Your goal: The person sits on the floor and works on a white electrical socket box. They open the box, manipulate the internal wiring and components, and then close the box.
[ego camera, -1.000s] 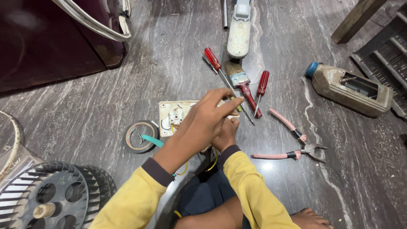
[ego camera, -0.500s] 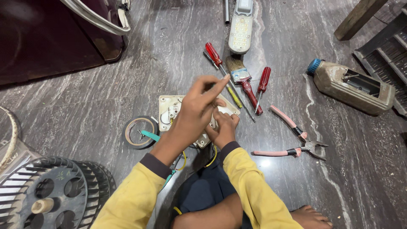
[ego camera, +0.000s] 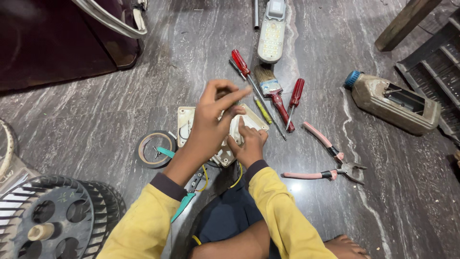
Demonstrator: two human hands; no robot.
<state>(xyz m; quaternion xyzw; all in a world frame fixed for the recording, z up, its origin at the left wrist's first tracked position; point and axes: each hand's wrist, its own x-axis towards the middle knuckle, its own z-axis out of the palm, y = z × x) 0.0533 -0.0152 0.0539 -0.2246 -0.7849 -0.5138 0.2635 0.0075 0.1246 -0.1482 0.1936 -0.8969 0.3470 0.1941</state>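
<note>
Hands first: our left hand (ego camera: 211,120) has lifted since a second ago. Then it lay flat across the switch plate (ego camera: 242,125); now it hovers above it, thumb and forefinger pinched together, the other fingers curled. Whether anything sits in that pinch we cannot tell. Our right hand (ego camera: 249,144) has stayed low at the plate's near edge, forefinger pressed down on its white face, the other fingers wrapped at the rim, so the plate is steadied on the floor.

We judge the lift as a regrip or a small part coming out, with work on the plate not finished.

Everything else sits as it did. Left of the plate lies a tape roll (ego camera: 153,148). Beyond the plate, a long screwdriver (ego camera: 251,81), a brush (ego camera: 270,93) and a short screwdriver (ego camera: 295,98). Right of the plate, pink pliers (ego camera: 330,160); farther right, a dirty can (ego camera: 395,100). Yellow wire (ego camera: 237,176) trails from the plate's near side toward our lap.
</note>
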